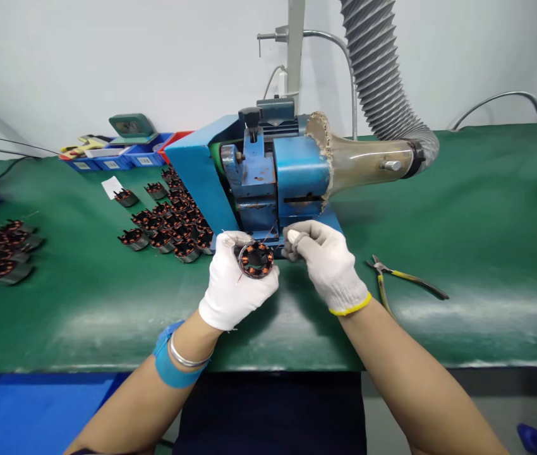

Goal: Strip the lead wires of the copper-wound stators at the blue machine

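Note:
My left hand (237, 281), in a white glove, is closed around a motor stator (256, 260), a dark ring with copper windings inside. The ring's open face is turned up toward me, and thin copper wire ends stick out from its edge. Just to the right, my right hand (323, 256), in a white glove with grey fingertips and a yellow cuff, pinches at a thin wire from the stator. The fingers hide most of that wire. Both hands are in front of a blue machine (301, 167), close to its lower front edge.
Several stators (174, 218) stand left of the machine, with another group (6, 253) farther left. Yellow-handled cutting pliers (394, 275) lie right on the green mat (486, 253). Behind are small blue bins (112, 161). A grey hose (377, 69) joins the machine's clear funnel (368, 158).

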Action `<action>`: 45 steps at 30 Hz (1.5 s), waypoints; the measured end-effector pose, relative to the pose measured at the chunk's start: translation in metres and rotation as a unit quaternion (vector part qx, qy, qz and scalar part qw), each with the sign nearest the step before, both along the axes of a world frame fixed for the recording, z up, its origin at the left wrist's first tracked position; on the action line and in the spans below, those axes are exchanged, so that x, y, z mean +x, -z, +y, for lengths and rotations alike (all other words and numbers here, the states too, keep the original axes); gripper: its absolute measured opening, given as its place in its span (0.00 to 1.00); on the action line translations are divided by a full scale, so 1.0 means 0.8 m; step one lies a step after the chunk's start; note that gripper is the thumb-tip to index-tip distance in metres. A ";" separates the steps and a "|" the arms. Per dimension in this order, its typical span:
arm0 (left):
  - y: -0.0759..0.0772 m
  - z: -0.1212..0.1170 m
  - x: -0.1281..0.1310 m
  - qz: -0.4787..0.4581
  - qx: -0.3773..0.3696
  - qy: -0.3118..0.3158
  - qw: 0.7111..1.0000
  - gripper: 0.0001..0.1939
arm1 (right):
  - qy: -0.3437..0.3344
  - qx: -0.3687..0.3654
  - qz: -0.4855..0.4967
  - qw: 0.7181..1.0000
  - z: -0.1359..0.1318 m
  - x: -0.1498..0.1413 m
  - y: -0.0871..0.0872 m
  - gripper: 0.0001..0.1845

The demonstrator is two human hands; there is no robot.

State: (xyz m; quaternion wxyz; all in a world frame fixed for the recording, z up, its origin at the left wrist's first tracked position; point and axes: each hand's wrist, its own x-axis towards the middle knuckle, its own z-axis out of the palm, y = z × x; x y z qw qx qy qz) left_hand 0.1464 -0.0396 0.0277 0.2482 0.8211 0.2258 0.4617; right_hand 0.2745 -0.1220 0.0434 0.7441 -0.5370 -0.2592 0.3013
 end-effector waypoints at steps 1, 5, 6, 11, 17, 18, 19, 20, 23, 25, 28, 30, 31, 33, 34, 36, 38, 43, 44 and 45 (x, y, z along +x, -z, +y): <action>-0.001 -0.002 0.001 -0.003 -0.007 -0.006 1.000 0.25 | 0.028 0.009 0.029 0.999 0.000 0.004 0.000 0.10; -0.001 -0.009 0.001 0.005 -0.019 0.001 1.000 0.27 | -0.007 -0.012 0.039 0.999 0.002 0.003 0.000 0.15; -0.001 -0.011 0.001 0.016 -0.018 0.014 1.000 0.27 | -0.039 -0.022 0.020 0.999 0.003 -0.001 0.001 0.15; 0.000 -0.017 -0.001 0.049 -0.019 0.040 0.998 0.24 | -0.022 0.015 0.049 0.998 0.005 -0.006 0.000 0.09; 0.001 -0.016 0.013 0.019 -0.110 -0.012 0.994 0.27 | 0.122 0.059 0.075 0.988 0.006 0.010 0.006 0.08; 0.000 -0.016 0.018 0.010 -0.124 -0.005 0.992 0.27 | 0.119 0.043 0.034 0.991 0.007 0.004 0.011 0.09; -0.001 -0.017 0.022 0.004 -0.137 0.004 0.991 0.27 | 0.112 0.033 -0.007 0.993 0.008 -0.004 0.016 0.11; -0.003 -0.019 0.027 0.003 -0.147 0.015 0.989 0.27 | 0.105 0.031 -0.037 0.993 0.009 -0.012 0.022 0.12; -0.009 -0.024 0.040 0.009 -0.161 0.040 0.986 0.26 | 0.089 0.057 -0.042 0.994 0.011 -0.028 0.034 0.13; -0.012 -0.027 0.047 0.009 -0.154 0.049 0.987 0.26 | 0.079 0.074 -0.014 0.994 0.012 -0.027 0.034 0.13; -0.015 -0.027 0.059 -0.003 -0.151 0.059 0.987 0.23 | 0.074 0.094 0.018 0.993 0.013 -0.015 0.026 0.12; -0.017 -0.026 0.067 -0.006 -0.154 0.059 0.986 0.22 | 0.070 0.101 0.038 0.992 0.014 -0.006 0.020 0.12; -0.019 -0.026 0.071 -0.005 -0.155 0.057 0.986 0.22 | 0.069 0.103 0.049 0.991 0.015 -0.003 0.018 0.12; -0.023 -0.026 0.077 0.002 -0.151 0.044 0.988 0.22 | 0.067 0.109 0.068 0.989 0.016 0.001 0.013 0.12; -0.025 -0.026 0.079 0.005 -0.146 0.037 0.989 0.22 | 0.066 0.112 0.074 0.989 0.016 0.003 0.012 0.12; -0.027 -0.026 0.083 0.010 -0.133 0.026 0.991 0.22 | 0.063 0.115 0.082 0.988 0.018 0.007 0.010 0.11; -0.028 -0.026 0.086 0.009 -0.123 0.020 0.992 0.22 | 0.054 0.118 0.088 0.988 0.019 0.010 0.010 0.11; -0.026 -0.028 0.091 -0.003 -0.115 0.004 0.993 0.22 | 0.051 0.139 0.094 0.985 0.018 0.013 0.011 0.12; -0.026 -0.029 0.092 -0.004 -0.116 0.000 0.993 0.22 | 0.059 0.137 0.090 0.985 0.018 0.013 0.011 0.12; -0.026 -0.030 0.093 -0.004 -0.118 -0.003 0.993 0.22 | 0.066 0.131 0.088 0.985 0.018 0.013 0.010 0.12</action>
